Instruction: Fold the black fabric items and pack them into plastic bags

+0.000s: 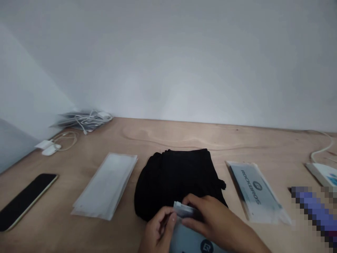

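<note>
Both my hands are at the bottom middle, closed on the top edge of a clear plastic bag point(185, 239) with a round dark logo. My left hand point(158, 230) pinches the bag's left side, thumb and fingers pressed together. My right hand point(210, 219) grips the folded opening from the right. Just behind them lies a pile of black fabric point(176, 177) on the wooden table point(184, 135). What is inside the bag is hidden by my hands.
A stack of plain clear bags point(106, 184) lies left of the fabric, a printed ROCKBROS bag point(255, 191) to its right. A black phone point(25, 200) rests at the left edge. White cables point(86, 120) and earbuds case point(50, 149) sit far left, a white box point(323, 174) far right.
</note>
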`<state>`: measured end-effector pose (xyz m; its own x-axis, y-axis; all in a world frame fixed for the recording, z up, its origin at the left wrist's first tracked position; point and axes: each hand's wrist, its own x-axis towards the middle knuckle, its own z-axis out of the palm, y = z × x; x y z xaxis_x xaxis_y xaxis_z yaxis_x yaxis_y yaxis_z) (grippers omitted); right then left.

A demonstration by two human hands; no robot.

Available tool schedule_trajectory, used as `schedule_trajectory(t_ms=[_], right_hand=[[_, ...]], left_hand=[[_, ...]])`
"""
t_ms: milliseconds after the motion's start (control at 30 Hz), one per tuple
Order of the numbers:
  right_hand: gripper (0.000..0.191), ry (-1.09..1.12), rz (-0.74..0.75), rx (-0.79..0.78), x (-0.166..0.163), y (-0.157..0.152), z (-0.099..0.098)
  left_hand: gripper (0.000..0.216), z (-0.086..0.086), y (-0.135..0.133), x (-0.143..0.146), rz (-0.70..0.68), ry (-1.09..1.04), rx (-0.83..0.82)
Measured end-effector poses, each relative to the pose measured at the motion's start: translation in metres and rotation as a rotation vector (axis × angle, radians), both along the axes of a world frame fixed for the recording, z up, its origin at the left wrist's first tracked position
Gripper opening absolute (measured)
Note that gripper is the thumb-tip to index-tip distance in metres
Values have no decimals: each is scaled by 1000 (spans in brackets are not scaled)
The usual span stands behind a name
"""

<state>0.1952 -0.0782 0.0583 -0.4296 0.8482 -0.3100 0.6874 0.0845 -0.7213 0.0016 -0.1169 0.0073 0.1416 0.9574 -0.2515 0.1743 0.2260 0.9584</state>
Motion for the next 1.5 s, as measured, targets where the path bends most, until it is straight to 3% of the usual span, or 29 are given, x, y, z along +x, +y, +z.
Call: schedule_trajectory(t_ms=[100, 200, 467, 600, 833, 933, 1067, 1167, 1233, 1300, 1367, 1433, 1500], right_hand=[[12, 116, -46, 42, -27, 6, -4], [16, 213, -80, 50, -29, 10, -3], [20, 208, -137, -146, 36, 7, -2], [21, 204, -162, -173, 55, 4, -6], [25, 300, -150, -167, 63, 4, -7], [25, 378, -45, -98, 53, 7, 3], [24, 299, 193, -65, 27, 9, 13], [30, 178, 215, -43, 10, 8, 7], [15, 174, 182, -49, 5, 7, 1], [4, 315, 67, -120, 4, 6, -3], [8, 567, -91, -251, 3, 6, -4], [19, 779, -217, -341, 1, 5, -6], [25, 873, -277, -354, -3, 4, -11]], left_hand=[[49, 7, 0, 0, 64, 62, 13], [48, 8, 1, -5, 118, 129, 12], [59, 4, 19, -52, 332, 284, 61], [59, 0, 24, -54, 413, 331, 100], [57, -3, 25, -52, 422, 278, 130], [51, 8, 23, -43, 307, 211, 119], [43, 24, 15, -22, 72, 133, 152], [35, 27, 12, -14, 24, 155, 200], [27, 23, 12, -16, 79, 219, 311], [19, 16, 10, -21, 253, 288, 463], [34, 9, 8, -25, 457, 271, 498], [53, 5, 6, -27, 525, 154, 350], [59, 5, 7, -32, 440, 40, 138]])
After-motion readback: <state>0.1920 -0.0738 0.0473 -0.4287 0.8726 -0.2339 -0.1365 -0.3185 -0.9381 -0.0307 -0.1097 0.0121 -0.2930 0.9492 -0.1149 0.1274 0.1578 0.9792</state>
